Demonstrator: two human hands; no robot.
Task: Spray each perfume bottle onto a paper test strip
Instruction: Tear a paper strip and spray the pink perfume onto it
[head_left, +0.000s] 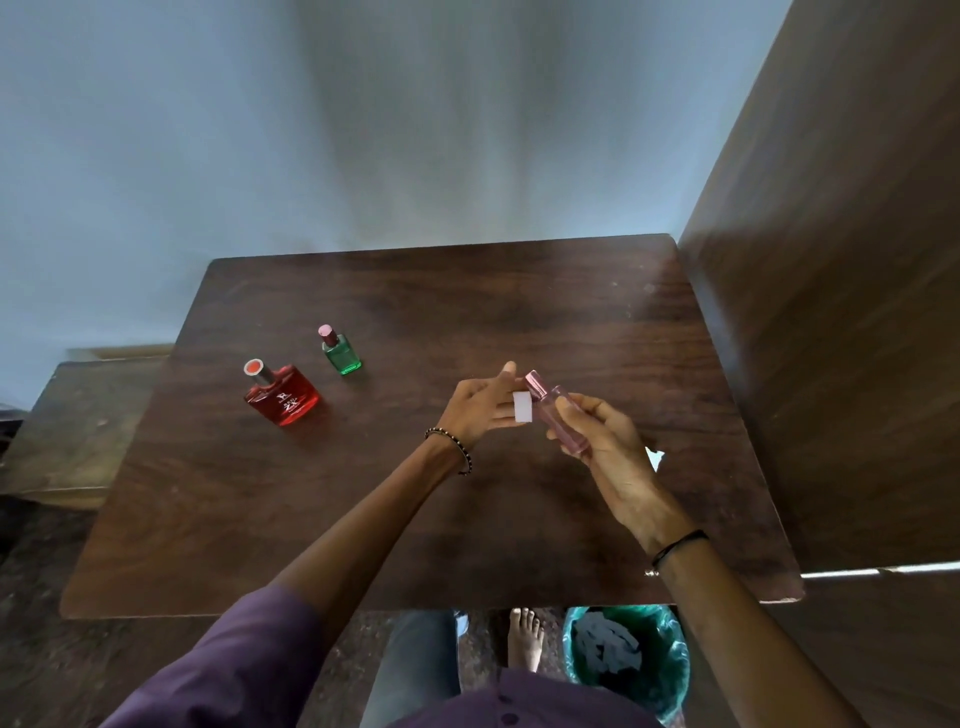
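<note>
One slim pink bottle (556, 415) is up off the table (415, 519), tilted, with the right hand (608, 452) wrapped around its lower half. Its capped top end points at the white paper strip (521, 406) and sits just beside it, maybe touching. The left hand (480, 408) pinches that strip between its fingers. Off to the left, well apart from both hands, stand the green bottle (340, 352) and the red bottle (280, 397) – both upright. A white paper scrap (654, 458) lies by the right hand.
</note>
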